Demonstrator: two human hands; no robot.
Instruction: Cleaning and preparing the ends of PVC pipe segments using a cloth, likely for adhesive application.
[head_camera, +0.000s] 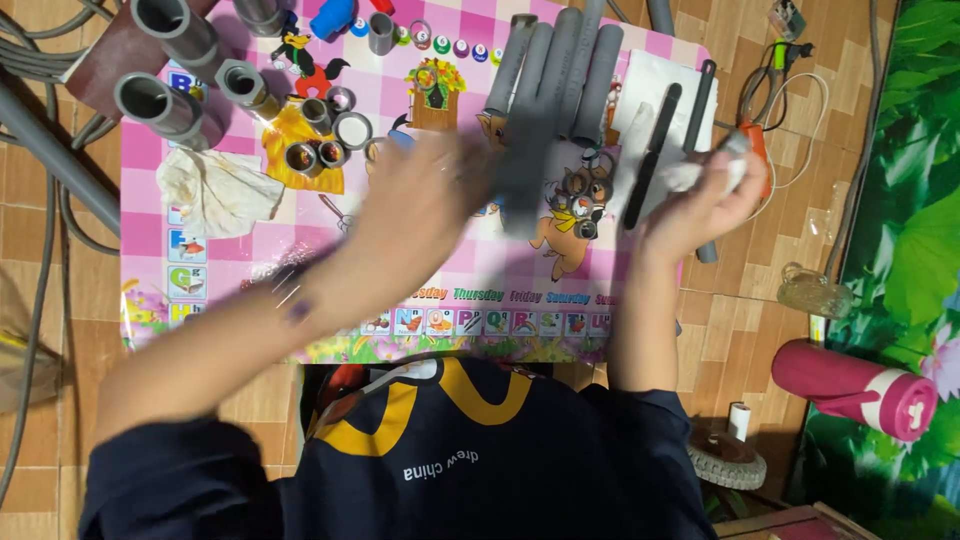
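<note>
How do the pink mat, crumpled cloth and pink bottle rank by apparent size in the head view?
1. pink mat, by far the largest.
2. pink bottle.
3. crumpled cloth, close to the bottle in spread, so this pair is unsure.

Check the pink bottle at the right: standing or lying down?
Lying down. The pink bottle rests on its side on the green mat, white cap end toward lower right.
</note>
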